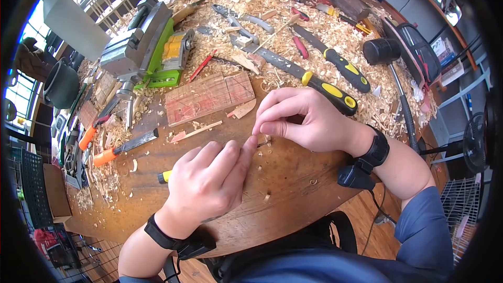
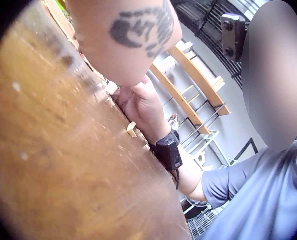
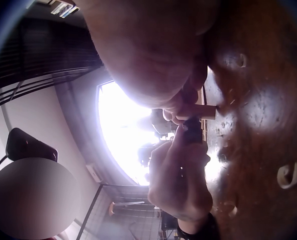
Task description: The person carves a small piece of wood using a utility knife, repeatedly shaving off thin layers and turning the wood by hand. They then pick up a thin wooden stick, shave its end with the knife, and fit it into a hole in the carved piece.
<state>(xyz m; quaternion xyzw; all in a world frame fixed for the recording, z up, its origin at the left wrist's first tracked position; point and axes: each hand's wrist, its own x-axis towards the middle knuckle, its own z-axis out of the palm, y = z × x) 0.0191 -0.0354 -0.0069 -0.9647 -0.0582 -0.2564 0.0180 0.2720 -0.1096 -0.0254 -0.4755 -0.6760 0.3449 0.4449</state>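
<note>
Both hands meet low over the bench. My right hand (image 1: 309,118) bends its index finger and thumb together at a small wooden piece (image 3: 206,111), which shows in the right wrist view. From the left, my left hand (image 1: 209,181) brings its thumb and index finger to the same spot, its other fingers curled; in the right wrist view this hand (image 3: 181,180) pinches close to the piece. The fingers mostly hide the piece in the head view. Beside the left hand shows a black and yellow handle end (image 1: 164,177).
Beyond the hands lie a reddish board (image 1: 209,97), a thin stick (image 1: 198,132) and an orange-handled chisel (image 1: 126,147). A green and steel vise (image 1: 149,47) stands back left. Files, knives and a black mallet (image 1: 381,51) lie among wood shavings (image 1: 335,42).
</note>
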